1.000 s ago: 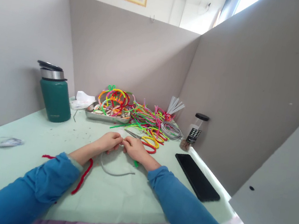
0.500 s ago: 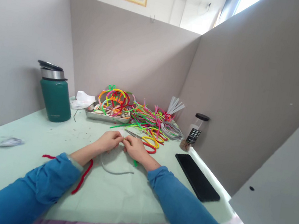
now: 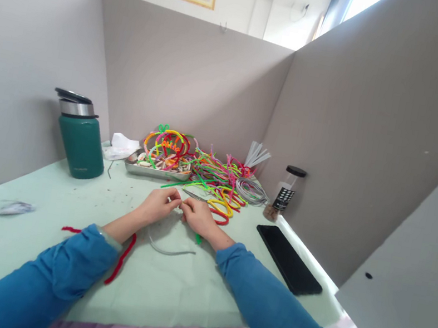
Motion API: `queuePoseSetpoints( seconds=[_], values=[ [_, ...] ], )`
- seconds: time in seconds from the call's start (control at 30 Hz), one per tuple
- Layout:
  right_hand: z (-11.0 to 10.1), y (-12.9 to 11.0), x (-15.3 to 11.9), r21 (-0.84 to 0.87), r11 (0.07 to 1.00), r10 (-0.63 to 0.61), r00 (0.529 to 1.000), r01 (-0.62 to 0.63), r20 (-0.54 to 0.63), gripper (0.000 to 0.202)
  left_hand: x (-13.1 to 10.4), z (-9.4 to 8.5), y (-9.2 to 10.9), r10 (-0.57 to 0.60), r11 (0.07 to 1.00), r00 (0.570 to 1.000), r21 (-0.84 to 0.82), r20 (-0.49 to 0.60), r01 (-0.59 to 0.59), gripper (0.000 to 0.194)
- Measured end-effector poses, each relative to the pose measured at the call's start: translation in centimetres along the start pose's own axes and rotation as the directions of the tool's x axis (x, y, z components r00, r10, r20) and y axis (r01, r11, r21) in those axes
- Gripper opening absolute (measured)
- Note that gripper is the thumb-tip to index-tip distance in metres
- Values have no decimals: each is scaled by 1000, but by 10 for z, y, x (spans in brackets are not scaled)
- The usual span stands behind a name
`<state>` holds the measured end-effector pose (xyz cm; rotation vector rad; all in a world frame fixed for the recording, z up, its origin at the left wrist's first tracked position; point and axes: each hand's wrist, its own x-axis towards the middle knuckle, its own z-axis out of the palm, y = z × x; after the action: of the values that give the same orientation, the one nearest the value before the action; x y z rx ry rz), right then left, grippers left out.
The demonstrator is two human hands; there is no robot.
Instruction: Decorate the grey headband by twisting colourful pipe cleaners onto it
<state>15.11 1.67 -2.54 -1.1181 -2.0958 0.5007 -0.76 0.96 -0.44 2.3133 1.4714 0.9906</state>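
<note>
In the centre of the frame I see my left hand (image 3: 157,205) and my right hand (image 3: 198,216) meeting fingertip to fingertip, and both pinch one end of a thin grey headband (image 3: 170,250) between them; the exact contact is too small for me to see well. The headband is a narrow, pale grey curved strip, bare and without any wrapping, and its free part lies on the pale green table cover (image 3: 47,201) just below the hands, bending toward the lower middle of the frame. Beside my left forearm lies a red pipe cleaner (image 3: 122,257), long and fuzzy, and a small green piece (image 3: 199,238) shows under the right wrist. Above the hands, a pair of pliers (image 3: 195,196) lies near a heap of coloured pipe cleaners (image 3: 216,178), and a metal tray (image 3: 156,170) holds finished colourful hoops. At the right lies a black phone (image 3: 289,259), and behind it stands a jar with a black lid (image 3: 285,192); its black label has white marks which I cannot read. At the left stands a green flask (image 3: 79,136) with small writing near the bottom, also not readable.
</note>
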Motion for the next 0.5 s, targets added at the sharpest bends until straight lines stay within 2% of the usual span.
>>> queuePoseSetpoints(
  seconds=[0.2, 0.37, 0.5],
  values=[
    [0, 0, -1, 18, 1000, 21, 1000, -21, -1, 21, 1, 1, -1, -36, 998, 999, -50, 18, 36, 20],
    [-1, -1, -3, 24, 1000, 8, 1000, -8, 2, 21, 2, 7, -6, -197, 937, 968, -262, 154, 233, 24],
    [-1, 0, -4, 18, 1000, -25, 1000, 25, 0, 20, 2, 7, -4, -240, 851, 940, -413, 240, 323, 23]
  ],
)
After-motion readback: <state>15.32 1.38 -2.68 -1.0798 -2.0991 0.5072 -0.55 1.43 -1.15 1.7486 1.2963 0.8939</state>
